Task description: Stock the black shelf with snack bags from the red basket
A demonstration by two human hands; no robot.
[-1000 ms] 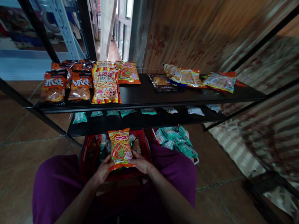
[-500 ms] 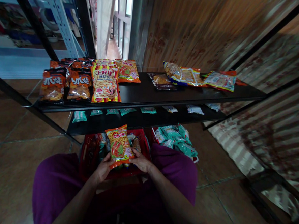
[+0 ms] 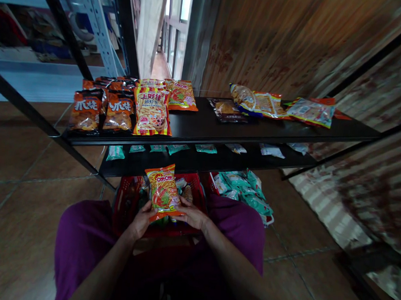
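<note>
Between my two hands is an orange and yellow snack bag (image 3: 164,191), held upright over a red basket (image 3: 122,208). My left hand (image 3: 142,219) grips its lower left edge, and my right hand (image 3: 192,214) its lower right edge. Other packets lie in the basket, partly hidden behind the held bag. On the upper shelf (image 3: 202,127) ahead, a similar orange snack bag (image 3: 181,95) leans beside a yellow and red prawn cracker bag (image 3: 152,113). Dark orange-and-black snack bags (image 3: 119,112) stand in rows at the left end.
A second basket of green packets (image 3: 242,188) stands by my right knee. Small green packets (image 3: 115,153) line the lower shelf (image 3: 128,163). Flat-lying snack bags (image 3: 267,104) occupy the upper shelf's right part. Black rack posts (image 3: 74,153) rise at the sides; a curtain (image 3: 254,44) hangs behind.
The view has turned slightly left, so the shelves and baskets sit further right in the picture. Both hands still hold the snack bag over the basket, nearly unchanged.
</note>
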